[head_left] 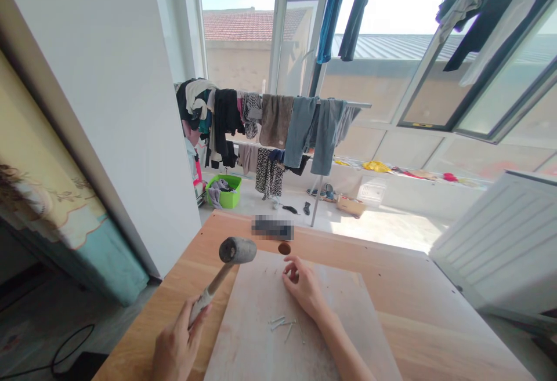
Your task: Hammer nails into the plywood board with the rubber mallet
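My left hand (177,343) is wrapped round the wooden handle of a grey rubber mallet (237,250), whose head is raised above the left part of a pale wooden board (348,317). My right hand (302,285) rests on the board with its fingers pinched together, apparently around a small nail that I cannot make out clearly. Several loose nails (285,324) lie on the board near my right wrist. The board lies on a wooden table (404,276).
A small brown round object (284,248) and a blurred dark item (272,228) sit on the table beyond the board. A clothes rack (278,126) with laundry, a green basket (225,191) and open windows stand behind. A white radiator-like panel (500,236) is at right.
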Motion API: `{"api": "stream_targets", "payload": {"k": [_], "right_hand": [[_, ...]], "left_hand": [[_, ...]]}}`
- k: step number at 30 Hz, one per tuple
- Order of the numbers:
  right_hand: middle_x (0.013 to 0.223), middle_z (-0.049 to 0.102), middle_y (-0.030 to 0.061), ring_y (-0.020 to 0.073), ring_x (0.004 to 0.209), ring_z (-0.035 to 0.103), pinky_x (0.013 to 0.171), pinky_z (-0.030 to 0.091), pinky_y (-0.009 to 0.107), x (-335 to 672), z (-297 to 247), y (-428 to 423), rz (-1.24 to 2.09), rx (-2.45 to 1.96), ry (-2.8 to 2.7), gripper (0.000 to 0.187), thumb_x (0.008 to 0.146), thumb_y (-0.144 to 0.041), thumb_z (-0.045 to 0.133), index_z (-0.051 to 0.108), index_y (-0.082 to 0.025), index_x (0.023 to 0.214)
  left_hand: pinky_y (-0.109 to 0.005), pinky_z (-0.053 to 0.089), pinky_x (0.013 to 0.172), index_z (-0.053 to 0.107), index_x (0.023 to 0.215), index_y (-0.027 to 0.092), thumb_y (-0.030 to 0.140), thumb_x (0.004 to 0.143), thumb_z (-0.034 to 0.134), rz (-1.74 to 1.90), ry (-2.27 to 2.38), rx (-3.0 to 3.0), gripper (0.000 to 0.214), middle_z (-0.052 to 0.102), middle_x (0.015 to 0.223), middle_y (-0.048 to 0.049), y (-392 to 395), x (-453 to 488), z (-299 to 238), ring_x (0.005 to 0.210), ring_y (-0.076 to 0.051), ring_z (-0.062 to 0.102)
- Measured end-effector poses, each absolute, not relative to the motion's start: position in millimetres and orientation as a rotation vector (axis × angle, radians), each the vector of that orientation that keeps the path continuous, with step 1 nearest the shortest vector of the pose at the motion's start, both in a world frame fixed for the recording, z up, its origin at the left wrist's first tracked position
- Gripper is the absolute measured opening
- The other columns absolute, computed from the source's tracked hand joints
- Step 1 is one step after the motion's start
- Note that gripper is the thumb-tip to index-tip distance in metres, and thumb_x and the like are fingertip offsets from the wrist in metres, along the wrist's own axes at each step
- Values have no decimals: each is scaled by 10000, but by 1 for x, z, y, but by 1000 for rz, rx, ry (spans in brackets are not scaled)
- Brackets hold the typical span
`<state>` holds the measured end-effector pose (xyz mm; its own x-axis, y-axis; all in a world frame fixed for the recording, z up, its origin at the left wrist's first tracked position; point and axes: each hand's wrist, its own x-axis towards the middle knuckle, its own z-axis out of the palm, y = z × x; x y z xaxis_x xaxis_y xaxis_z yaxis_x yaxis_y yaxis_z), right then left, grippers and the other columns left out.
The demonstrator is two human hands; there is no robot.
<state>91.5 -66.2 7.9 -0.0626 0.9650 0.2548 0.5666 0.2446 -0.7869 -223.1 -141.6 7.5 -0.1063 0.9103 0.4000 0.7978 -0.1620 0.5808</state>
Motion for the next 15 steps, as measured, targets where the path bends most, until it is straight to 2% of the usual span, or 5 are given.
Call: {"api": "stream_targets", "payload": {"k": [5,8,12,15], "right_hand": [[790,673,-20,142,620,584,624,474,256,91,5,-65,651,-1418,-1700,385,753,-168,533,537,-218,1134],[796,684,-18,149,645,598,658,486,269,91,1,-64,643,-1420,-1680,462,751,-172,545,517,-216,1211],[800,679,-12,165,693,610,696,492,291,91,-4,-62,622,-1435,-1644,636,751,-175,552,415,-202,1371],[791,675,-11,166,694,612,692,487,289,91,-6,-61,615,-1436,-1639,701,745,-171,562,377,-193,1421]], "left_hand": [[-250,547,543,661,957,267,691,931,340,1047,1863,2068,532,785,818,-23,-142,-212,11,707,-228,757],[-263,555,572,681,974,264,664,947,332,947,1907,2146,531,788,876,-44,-140,-199,19,754,-237,758],[-281,538,612,669,1068,268,601,980,310,675,1939,2239,498,782,909,-52,-137,-178,37,778,-242,752],[-291,521,636,649,1101,261,539,1002,307,441,1937,2241,452,774,912,-54,-137,-165,48,808,-249,748]]}}
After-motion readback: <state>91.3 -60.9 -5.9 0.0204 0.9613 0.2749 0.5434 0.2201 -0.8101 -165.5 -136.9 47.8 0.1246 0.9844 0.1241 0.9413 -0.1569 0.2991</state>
